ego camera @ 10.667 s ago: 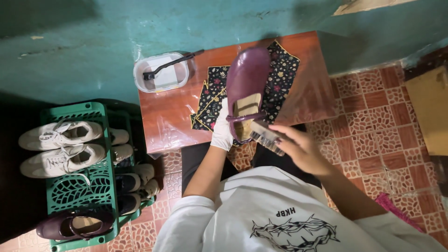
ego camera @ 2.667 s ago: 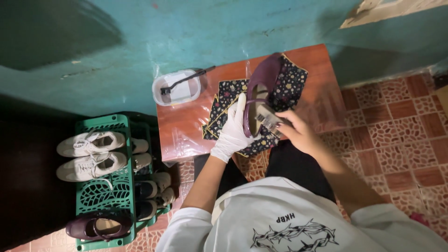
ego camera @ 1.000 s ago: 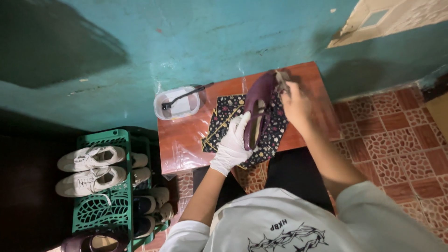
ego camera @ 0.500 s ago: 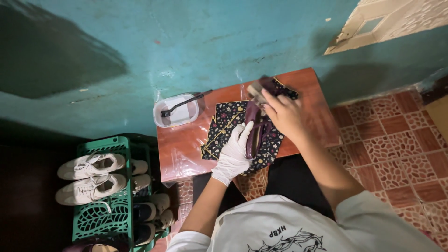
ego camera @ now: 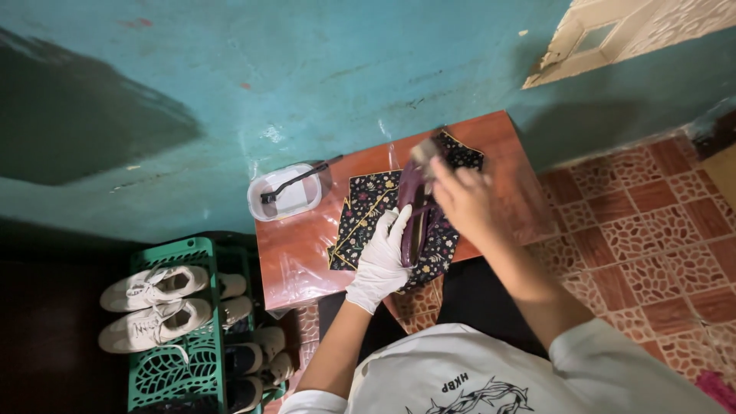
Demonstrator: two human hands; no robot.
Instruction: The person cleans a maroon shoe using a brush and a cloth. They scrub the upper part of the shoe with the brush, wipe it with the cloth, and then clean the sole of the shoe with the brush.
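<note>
Head cam, looking straight down. Purple shoe at frame centre, lying on dark floral cloth spread over reddish-brown desk. Shoe turned on its side, toe toward 12 o'clock, opening facing left hand.

L hand, white glove, at 7 o'clock of shoe, fingers wrapped on shoe's lower half, holding it steady. R hand, bare, at 3 o'clock of shoe, closed on a small pale brush or pad pressed to shoe's toe end at 12 o'clock. Can't tell exactly what tool is; partly blurred.

White plastic tub on desk at 9 o'clock of shoe, near wall edge, w/ dark-handled brush lying across it, handle sticking out toward 2 o'clock. Tub well apart from cloth's left edge.

Desk backs onto teal painted wall. Green plastic crate on floor at 8 o'clock of desk, just beside it; pair of white sneakers on top, darker shoes tucked along its right side. Red patterned floor tiles at 3–4 o'clock. Person wears white printed tee, bottom of frame.
</note>
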